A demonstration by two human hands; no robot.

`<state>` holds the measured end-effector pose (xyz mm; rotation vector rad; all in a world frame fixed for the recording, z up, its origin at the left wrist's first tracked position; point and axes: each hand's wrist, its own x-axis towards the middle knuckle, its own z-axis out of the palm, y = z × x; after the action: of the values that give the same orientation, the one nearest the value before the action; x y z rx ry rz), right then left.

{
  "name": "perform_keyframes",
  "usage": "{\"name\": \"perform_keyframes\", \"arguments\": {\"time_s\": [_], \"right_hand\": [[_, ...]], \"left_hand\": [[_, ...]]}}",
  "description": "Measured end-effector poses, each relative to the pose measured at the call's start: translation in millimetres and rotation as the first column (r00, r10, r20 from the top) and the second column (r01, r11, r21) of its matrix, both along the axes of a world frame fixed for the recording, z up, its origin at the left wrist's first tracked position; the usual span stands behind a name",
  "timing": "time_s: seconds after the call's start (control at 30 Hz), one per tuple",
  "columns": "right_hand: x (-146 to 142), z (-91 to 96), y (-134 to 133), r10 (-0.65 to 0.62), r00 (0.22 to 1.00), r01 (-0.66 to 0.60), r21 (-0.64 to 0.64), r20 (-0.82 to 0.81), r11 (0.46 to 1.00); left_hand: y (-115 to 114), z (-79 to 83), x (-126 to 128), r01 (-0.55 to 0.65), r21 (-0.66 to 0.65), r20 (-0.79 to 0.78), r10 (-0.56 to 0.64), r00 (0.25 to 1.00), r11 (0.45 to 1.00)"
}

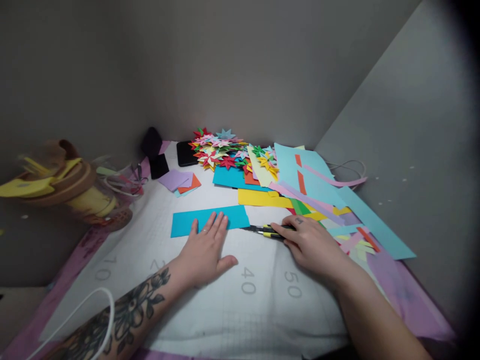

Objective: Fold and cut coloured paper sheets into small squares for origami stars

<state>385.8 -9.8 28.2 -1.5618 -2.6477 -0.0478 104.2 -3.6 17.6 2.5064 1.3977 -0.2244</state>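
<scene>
My left hand (206, 250) lies flat, fingers spread, across a folded-looking blue paper strip (187, 224) on the white mat. A ring shows on one finger. To the right, my right hand (315, 245) grips a black and yellow utility knife (275, 231), low over the mat. The knife's blade end points left and lies at the strip's lower right corner; I cannot tell whether it cuts into the paper. Just behind the strip is a piece of yellow paper (258, 198), with a larger blue sheet (228, 177) beyond it.
Folded paper stars (217, 150) are heaped at the back beside a black phone-like slab (185, 153). Light-blue sheets (300, 167) and coloured offcuts lie right. Purple and orange squares (174, 180) lie back left. A cluttered pot (78, 180) stands left; a white cable (110, 315) crosses my left forearm.
</scene>
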Motion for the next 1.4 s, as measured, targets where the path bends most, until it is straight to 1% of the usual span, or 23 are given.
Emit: {"name": "perform_keyframes", "arguments": {"time_s": [0.3, 0.53, 0.67, 0.77, 0.8, 0.87, 0.93, 0.97, 1.03, 1.17, 1.2, 1.23, 1.27, 1.33, 1.4], "right_hand": [[-2.1, -0.1, -0.8, 0.012, 1.0, -0.012, -0.026, 0.007, 1.0], [-9.3, 2.7, 0.5, 0.035, 0.999, -0.035, -0.046, 0.0, 0.998], [-7.3, 1.4, -1.1, 0.02, 1.0, -0.021, -0.04, -0.023, 0.999], [-5.5, 0.2, -1.1, 0.02, 0.999, -0.022, -0.06, -0.033, 0.998], [-5.1, -0.2, -1.0, 0.02, 0.999, -0.022, -0.067, -0.04, 0.997], [-4.3, -1.1, -0.7, 0.019, 0.998, -0.023, -0.073, -0.06, 0.997], [-3.2, -2.8, 0.0, 0.022, 0.997, -0.027, -0.069, -0.076, 0.997], [-2.5, -4.0, 0.7, 0.025, 0.996, -0.031, -0.065, -0.083, 0.997], [-0.9, -7.0, 3.0, 0.031, 0.994, -0.035, -0.044, -0.1, 0.998], [0.7, -12.7, 10.4, 0.051, 0.991, -0.048, 0.026, -0.12, 0.999], [0.7, -13.7, 12.1, 0.061, 0.991, -0.056, 0.039, -0.118, 0.998], [0.5, -14.3, 13.7, 0.069, 0.991, -0.064, 0.049, -0.115, 0.997], [0.3, -14.8, 15.0, 0.077, 0.991, -0.071, 0.056, -0.111, 0.996], [-0.3, -15.3, 16.9, 0.088, 0.991, -0.082, 0.063, -0.104, 0.995], [-1.4, -15.4, 18.0, 0.098, 0.991, -0.091, 0.072, -0.096, 0.993]], "left_hand": [[-0.1, 1.6, 1.2, -0.005, -0.006, -0.013, 0.005, 1.0, 1.0], [-0.9, 1.8, 1.9, -0.02, -0.013, -0.015, 0.02, 1.0, 1.0], [-1.8, 0.3, 1.9, -0.011, -0.008, 0.006, 0.012, 1.0, 1.0], [0.8, 0.6, -3.3, -0.004, 0.015, 0.039, 0.004, 0.999, 1.0], [2.9, 1.7, -6.7, -0.025, 0.041, 0.054, 0.023, 0.998, 0.999], [8.9, 5.5, -15.2, -0.108, 0.131, 0.083, 0.098, 0.992, 0.986], [15.6, 10.9, -24.1, -0.203, 0.222, 0.092, 0.186, 0.978, 0.954], [18.5, 13.7, -28.1, -0.225, 0.247, 0.082, 0.211, 0.974, 0.943], [22.5, 18.7, -33.9, -0.236, 0.247, 0.048, 0.232, 0.972, 0.94], [24.0, 26.8, -39.0, -0.266, 0.142, 0.005, 0.268, 0.963, 0.953], [24.0, 28.5, -39.8, -0.264, 0.124, 0.013, 0.264, 0.964, 0.957], [24.3, 29.9, -40.6, -0.237, 0.115, 0.034, 0.235, 0.971, 0.965], [24.9, 30.7, -41.5, -0.188, 0.115, 0.068, 0.181, 0.981, 0.975], [27.2, 30.1, -43.8, -0.046, 0.108, 0.142, 0.03, 0.989, 0.993], [30.3, 26.5, -46.9, 0.094, 0.065, 0.175, -0.104, 0.979, 0.993]]}}
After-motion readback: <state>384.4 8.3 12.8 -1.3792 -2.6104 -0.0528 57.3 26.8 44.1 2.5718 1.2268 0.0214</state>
